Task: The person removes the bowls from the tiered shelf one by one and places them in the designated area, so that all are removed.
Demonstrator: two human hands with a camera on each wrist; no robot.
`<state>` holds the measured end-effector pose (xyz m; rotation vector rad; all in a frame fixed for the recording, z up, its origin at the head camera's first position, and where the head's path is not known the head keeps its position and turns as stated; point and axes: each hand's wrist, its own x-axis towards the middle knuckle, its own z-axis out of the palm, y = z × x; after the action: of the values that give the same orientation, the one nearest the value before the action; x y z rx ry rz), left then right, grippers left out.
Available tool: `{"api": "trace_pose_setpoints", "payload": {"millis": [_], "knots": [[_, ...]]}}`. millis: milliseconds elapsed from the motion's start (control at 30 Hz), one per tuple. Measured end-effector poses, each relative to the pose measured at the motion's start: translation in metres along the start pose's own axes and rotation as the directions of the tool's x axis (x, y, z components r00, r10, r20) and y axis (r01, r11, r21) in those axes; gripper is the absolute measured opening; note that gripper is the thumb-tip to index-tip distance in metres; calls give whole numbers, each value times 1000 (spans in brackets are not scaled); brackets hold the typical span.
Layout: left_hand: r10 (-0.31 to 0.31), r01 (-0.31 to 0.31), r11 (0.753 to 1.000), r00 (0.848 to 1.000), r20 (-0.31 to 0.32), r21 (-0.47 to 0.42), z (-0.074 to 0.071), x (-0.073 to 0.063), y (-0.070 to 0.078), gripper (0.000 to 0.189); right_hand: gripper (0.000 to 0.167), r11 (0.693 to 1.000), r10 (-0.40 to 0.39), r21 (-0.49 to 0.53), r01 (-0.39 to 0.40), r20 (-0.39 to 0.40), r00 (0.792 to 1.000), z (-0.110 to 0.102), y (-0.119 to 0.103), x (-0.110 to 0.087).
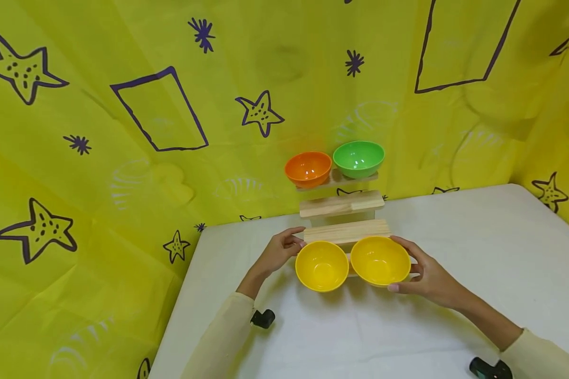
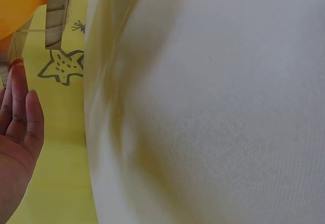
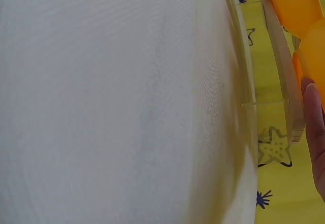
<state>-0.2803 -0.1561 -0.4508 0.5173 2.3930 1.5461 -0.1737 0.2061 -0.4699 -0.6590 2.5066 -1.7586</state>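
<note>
Two yellow bowls sit side by side on the lowest wooden step of a tiered stand, low in the head view. My right hand [image 1: 429, 276] holds the right yellow bowl [image 1: 381, 261], thumb at its near side and forefinger at the far rim; the right wrist view shows a finger [image 3: 314, 117] against that bowl. My left hand [image 1: 280, 251] is beside the left yellow bowl [image 1: 322, 267], its fingertips close to the left end of a wooden step [image 1: 347, 231]. In the left wrist view the fingers [image 2: 34, 115] look fairly straight; whether they touch the bowl is unclear.
An orange bowl [image 1: 308, 169] and a green bowl [image 1: 359, 159] stand on the top step. Below them a wooden step [image 1: 342, 204] carries no bowl. The stand is on a white-covered table [image 1: 460, 237], before a yellow patterned curtain [image 1: 284, 52].
</note>
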Motion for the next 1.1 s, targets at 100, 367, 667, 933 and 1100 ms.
{"api": "trace_pose_setpoints", "payload": {"millis": [100,367,667,933,1100], "knots": [[9,-9,1000,1000,-2,0,-1,-2,1,47,91,1000,1,8,-2,7,1000,0,0,0],[-9,9,1000,1000,-4,13,0,-1,1,47,89,998,6,58,-7,16,1000,-3,-1,-3],[12,-12,1000,1000,4,23,-1,0,0,48,90,998,-36,61,36,7,999,-9,-1,-10],[12,-12,1000,1000,4,16,-1,-1,2,47,91,998,-46,40,45,16,999,-15,-3,-15],[10,-10,1000,1000,4,16,0,0,0,48,92,997,-53,65,51,39,998,-17,-4,-18]]}}
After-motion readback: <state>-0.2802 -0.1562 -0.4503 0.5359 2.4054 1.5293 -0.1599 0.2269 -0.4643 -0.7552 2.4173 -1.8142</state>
